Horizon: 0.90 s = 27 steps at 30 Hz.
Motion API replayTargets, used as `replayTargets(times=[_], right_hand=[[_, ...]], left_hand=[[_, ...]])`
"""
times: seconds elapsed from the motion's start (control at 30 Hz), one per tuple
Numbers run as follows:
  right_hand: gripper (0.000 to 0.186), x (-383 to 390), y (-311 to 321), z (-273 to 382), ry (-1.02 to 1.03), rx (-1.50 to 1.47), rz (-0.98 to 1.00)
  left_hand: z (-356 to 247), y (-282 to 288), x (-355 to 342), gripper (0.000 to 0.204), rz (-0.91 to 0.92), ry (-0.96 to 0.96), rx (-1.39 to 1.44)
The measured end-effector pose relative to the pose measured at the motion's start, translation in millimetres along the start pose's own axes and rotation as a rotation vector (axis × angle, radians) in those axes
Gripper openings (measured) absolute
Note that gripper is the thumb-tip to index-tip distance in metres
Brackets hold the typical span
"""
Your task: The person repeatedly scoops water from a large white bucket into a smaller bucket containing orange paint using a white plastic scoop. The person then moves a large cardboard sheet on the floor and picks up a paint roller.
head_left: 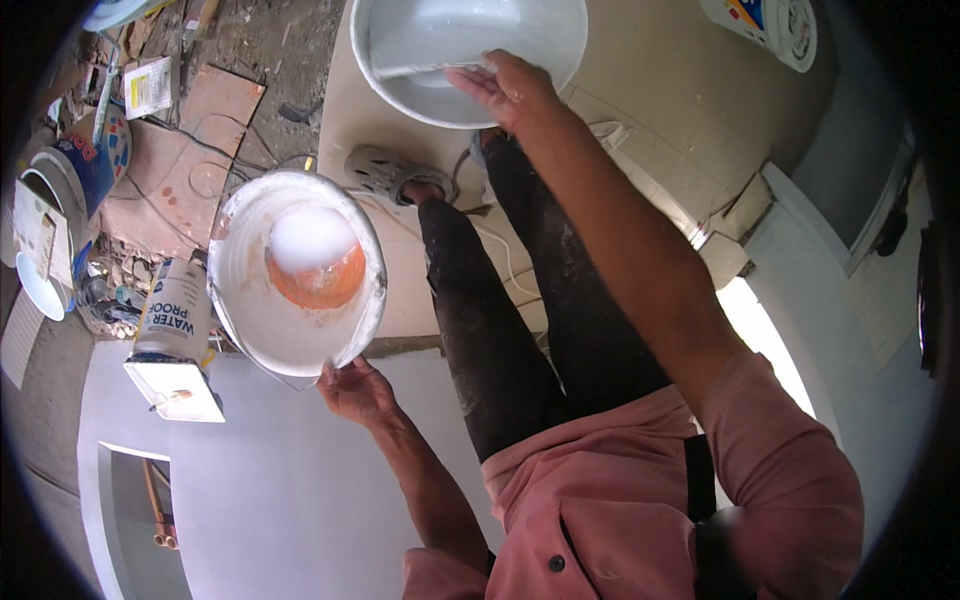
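Note:
My left hand (357, 390) grips the near rim of a paint-smeared orange bucket (240, 300), tilted so its inside faces me, with a pool of white paint (311, 237) in its bottom. My right hand (508, 85) reaches forward and holds the near rim of a large white bucket (395, 85) of white paint standing on the tiled floor in front of my feet. My dark paint-spattered trousers and one grey shoe (385, 172) show between the two buckets.
A white can with a square lid (178, 340) stands left of the tilted bucket. Tubs, cables and scraps (90, 150) litter the rough floor at left. A white painted wall surface (280, 480) lies below; another paint pail (775, 25) stands top right.

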State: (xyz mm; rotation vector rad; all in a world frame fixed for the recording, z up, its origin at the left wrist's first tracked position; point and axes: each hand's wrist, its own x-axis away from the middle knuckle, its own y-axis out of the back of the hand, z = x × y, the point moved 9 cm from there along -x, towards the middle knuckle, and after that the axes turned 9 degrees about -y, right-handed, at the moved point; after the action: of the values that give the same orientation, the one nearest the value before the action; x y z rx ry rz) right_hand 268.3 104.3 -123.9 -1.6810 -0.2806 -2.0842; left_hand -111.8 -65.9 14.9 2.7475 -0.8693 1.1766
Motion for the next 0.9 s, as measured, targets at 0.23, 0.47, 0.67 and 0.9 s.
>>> replayTargets(times=[0.23,0.47,0.67,0.9], right_hand=[[0.022,94.0,-33.5,-32.4,-0.109,-0.762,0.127],[0.029,22.0,1.4,-45.7,-0.177,-0.622,0.083],[0.028,-14.2,34.5,24.7,-0.063,0.257,0.062],[0.036,0.5,17.1,76.0,0.091,0.927,0.199]], left_hand=[[0.1,-0.2,4.5,0.042,-0.002,0.014,-0.001],[-4.0,-9.0,12.5,0.039,-0.035,-0.012,-0.036],[-8.8,-13.5,18.1,0.030,0.124,-0.021,-0.040],[-34.4,-45.7,37.2,0.028,0.155,-0.122,-0.242]])
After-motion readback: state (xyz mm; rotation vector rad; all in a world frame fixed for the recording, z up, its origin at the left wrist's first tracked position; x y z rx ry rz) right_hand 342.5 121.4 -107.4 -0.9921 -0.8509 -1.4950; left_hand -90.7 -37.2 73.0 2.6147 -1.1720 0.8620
